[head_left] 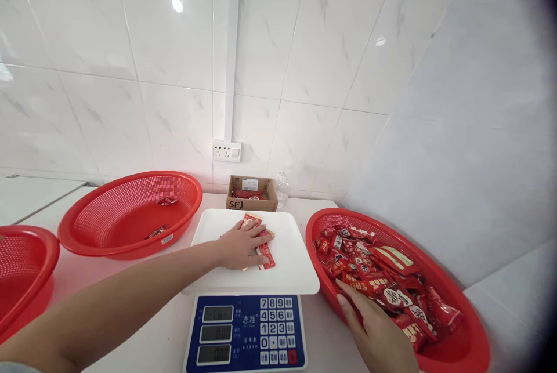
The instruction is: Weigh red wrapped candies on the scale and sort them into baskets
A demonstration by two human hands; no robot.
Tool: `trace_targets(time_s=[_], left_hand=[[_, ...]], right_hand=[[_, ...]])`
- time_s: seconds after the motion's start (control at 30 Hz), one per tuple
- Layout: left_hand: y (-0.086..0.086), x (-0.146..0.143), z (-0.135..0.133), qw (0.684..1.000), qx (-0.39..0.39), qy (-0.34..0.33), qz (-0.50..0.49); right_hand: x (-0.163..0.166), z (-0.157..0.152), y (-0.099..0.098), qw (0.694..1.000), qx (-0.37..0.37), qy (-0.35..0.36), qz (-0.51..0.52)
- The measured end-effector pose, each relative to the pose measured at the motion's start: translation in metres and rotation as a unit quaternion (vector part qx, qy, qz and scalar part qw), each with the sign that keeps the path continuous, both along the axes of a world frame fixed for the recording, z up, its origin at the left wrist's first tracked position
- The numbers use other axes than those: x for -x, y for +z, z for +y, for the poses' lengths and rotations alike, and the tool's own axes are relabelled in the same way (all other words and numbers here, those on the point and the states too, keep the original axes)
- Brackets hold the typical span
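My left hand (246,245) lies palm down on the white scale pan (296,257), its fingers spread over a few red packets (267,256). The packets' ends stick out above and below the fingers; the palm hides the rest. At the near left rim of the right-hand red basket (472,332), my right hand (374,326) has its fingers extended and nothing visible in them. Inside that basket lies a heap of small red snack packets (369,280). The scale's blue panel (246,332) faces me, with number keys and three displays.
A large red basket (130,178) at left holds a few packets. Another red basket (30,239) is cut off at the left edge. Behind the scale stand a small cardboard box (252,205) with red packets and some clear plastic (283,184). A tiled wall (174,118) closes the back.
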State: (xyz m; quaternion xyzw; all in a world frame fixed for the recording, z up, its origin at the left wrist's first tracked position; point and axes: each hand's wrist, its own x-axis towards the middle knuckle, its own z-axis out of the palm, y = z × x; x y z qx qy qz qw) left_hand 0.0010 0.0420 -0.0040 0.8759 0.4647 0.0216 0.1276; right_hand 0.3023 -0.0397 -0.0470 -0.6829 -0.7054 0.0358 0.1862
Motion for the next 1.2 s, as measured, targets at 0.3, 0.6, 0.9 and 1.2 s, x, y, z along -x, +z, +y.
trace_targets(time_s=[0.3, 0.6, 0.9, 1.2], left_hand=[[0.001, 0.002, -0.008, 0.993, -0.011, 0.117, -0.003], [-0.011, -0.013, -0.007, 0.994, 0.0, 0.106, 0.001], [0.004, 0.015, -0.006, 0.997, 0.028, 0.072, -0.006], [-0.002, 0.012, -0.001, 0.989, 0.042, 0.143, -0.008]], right_hand=[[0.001, -0.001, 0.0, 1.0, 0.012, -0.007, 0.001], [0.002, -0.002, 0.003, 1.0, 0.026, -0.007, -0.011], [0.001, -0.001, 0.0, 1.0, -0.002, -0.004, -0.023], [0.002, -0.002, 0.001, 0.999, 0.033, -0.014, -0.019]])
